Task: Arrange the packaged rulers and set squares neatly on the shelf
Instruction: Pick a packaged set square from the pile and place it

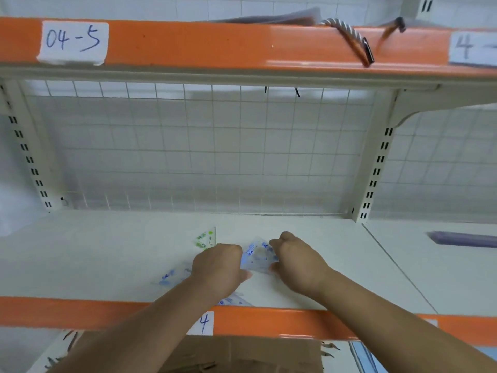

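On the white shelf board my left hand and my right hand reach in side by side. Between them is a clear packaged set square with blue print; both hands grip its edges with curled fingers. A green-printed set square pack lies just behind my left hand. Another blue-printed pack lies flat left of my left wrist. A third blue pack shows under my left forearm at the shelf's front edge.
An orange front rail edges this shelf, and another orange rail with a label "04-5" runs above. A wire grid backs the bay. A purple flat item lies on the neighbouring shelf. A cardboard box sits below.
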A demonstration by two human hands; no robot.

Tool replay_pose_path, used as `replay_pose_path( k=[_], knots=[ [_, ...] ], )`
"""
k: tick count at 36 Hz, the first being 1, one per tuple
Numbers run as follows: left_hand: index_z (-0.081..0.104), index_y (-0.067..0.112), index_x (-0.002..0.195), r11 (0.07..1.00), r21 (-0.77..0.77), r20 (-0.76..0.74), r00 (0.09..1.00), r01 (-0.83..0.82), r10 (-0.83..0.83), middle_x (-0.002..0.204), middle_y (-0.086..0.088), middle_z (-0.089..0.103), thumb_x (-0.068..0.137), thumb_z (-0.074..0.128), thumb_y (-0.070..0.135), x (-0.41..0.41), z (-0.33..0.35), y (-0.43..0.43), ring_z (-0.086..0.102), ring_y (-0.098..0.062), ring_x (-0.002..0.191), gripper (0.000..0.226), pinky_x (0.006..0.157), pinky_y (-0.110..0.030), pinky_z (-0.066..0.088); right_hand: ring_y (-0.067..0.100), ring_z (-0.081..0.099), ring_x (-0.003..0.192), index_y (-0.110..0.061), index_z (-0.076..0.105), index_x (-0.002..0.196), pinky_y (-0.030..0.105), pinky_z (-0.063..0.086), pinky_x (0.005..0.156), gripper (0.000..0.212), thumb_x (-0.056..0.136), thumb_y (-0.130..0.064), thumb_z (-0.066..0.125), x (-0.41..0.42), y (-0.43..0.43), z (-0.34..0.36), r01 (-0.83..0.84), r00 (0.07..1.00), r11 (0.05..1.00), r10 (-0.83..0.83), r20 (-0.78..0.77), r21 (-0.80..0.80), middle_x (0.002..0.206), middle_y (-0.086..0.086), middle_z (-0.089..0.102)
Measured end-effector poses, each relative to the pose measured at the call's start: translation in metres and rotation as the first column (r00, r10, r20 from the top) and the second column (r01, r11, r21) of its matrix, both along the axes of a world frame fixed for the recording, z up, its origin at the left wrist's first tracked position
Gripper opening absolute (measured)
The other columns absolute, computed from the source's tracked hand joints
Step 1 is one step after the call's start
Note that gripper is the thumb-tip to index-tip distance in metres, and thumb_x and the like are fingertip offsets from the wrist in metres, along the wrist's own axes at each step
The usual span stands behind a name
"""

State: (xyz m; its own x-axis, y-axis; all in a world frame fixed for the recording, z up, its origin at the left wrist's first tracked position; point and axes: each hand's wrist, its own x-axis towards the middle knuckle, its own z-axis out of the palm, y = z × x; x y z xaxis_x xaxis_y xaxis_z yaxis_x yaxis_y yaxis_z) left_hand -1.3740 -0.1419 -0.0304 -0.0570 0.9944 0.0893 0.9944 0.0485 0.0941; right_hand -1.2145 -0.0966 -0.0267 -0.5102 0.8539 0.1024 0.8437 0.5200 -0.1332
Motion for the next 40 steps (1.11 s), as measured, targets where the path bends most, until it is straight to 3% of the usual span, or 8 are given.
replay_pose_path(
  k=[3, 6, 16, 22, 33, 40],
  knots=[
    [0.058, 0.019, 0.108, 0.999, -0.005, 0.0, 0.999, 0.052, -0.052, 0.104, 0.004, 0.063, 0.092, 0.056, 0.046, 0.005, -0.003, 0.004, 0.059, -0.018, 0.098, 0.031, 0.071, -0.027, 0.039, 0.027, 0.054, 0.102, -0.007, 0.055, 0.107, 0.029, 0.039, 0.069, 0.019, 0.091, -0.019, 0.053, 0.011, -0.005, -0.003, 0.064, 0.998, 0.998, -0.064, 0.005, 0.019, 0.112, 0.009, 0.048],
    [0.057, 0.021, 0.119, 0.997, -0.01, 0.01, 0.997, 0.08, -0.08, 0.116, 0.003, 0.062, 0.091, 0.058, 0.042, 0.013, -0.005, 0.007, 0.058, -0.019, 0.109, 0.035, 0.079, -0.028, 0.043, 0.027, 0.053, 0.106, -0.009, 0.055, 0.108, 0.033, 0.045, 0.076, 0.02, 0.091, -0.02, 0.053, 0.026, -0.009, -0.007, 0.12, 0.993, 0.992, -0.12, 0.006, 0.032, 0.113, 0.009, 0.048],
    [0.062, 0.023, 0.116, 0.984, -0.059, -0.034, 0.984, 0.171, -0.173, 0.119, 0.0, 0.062, 0.092, 0.052, 0.019, 0.065, -0.006, 0.016, 0.059, -0.022, 0.111, 0.027, 0.082, -0.029, 0.046, 0.024, 0.05, 0.11, -0.013, 0.053, 0.116, 0.03, 0.043, 0.074, 0.025, 0.093, -0.023, 0.054, 0.094, -0.028, -0.006, 0.323, 0.945, 0.943, -0.326, 0.03, 0.087, 0.118, 0.006, 0.047],
    [0.06, 0.018, 0.11, 0.965, -0.03, -0.026, 0.965, 0.259, -0.26, 0.114, 0.0, 0.063, 0.094, 0.048, 0.028, 0.112, 0.001, 0.018, 0.059, -0.023, 0.105, 0.023, 0.081, -0.031, 0.047, 0.024, 0.048, 0.115, -0.014, 0.05, 0.126, 0.032, 0.045, 0.082, 0.034, 0.094, -0.025, 0.054, 0.142, -0.039, 0.0, 0.397, 0.917, 0.914, -0.399, 0.009, 0.083, 0.122, 0.006, 0.046],
    [0.061, 0.019, 0.11, 0.937, -0.032, -0.034, 0.936, 0.348, -0.349, 0.115, -0.001, 0.062, 0.094, 0.045, 0.031, 0.24, 0.006, 0.013, 0.058, -0.023, 0.106, 0.025, 0.076, -0.028, 0.041, 0.025, 0.049, 0.112, -0.014, 0.051, 0.12, 0.03, 0.04, 0.075, 0.029, 0.093, -0.023, 0.053, 0.268, -0.061, 0.006, 0.497, 0.868, 0.866, -0.497, -0.01, 0.063, 0.118, 0.006, 0.046],
    [0.061, 0.017, 0.109, 0.928, -0.018, -0.02, 0.928, 0.372, -0.373, 0.112, -0.001, 0.063, 0.095, 0.044, 0.029, 0.33, 0.01, -0.002, 0.059, -0.023, 0.102, 0.026, 0.078, -0.028, 0.046, 0.025, 0.052, 0.106, -0.015, 0.053, 0.115, 0.028, 0.037, 0.069, 0.024, 0.092, -0.019, 0.052, 0.361, -0.076, 0.006, 0.533, 0.845, 0.844, -0.534, 0.006, 0.06, 0.112, 0.005, 0.048]
  ],
)
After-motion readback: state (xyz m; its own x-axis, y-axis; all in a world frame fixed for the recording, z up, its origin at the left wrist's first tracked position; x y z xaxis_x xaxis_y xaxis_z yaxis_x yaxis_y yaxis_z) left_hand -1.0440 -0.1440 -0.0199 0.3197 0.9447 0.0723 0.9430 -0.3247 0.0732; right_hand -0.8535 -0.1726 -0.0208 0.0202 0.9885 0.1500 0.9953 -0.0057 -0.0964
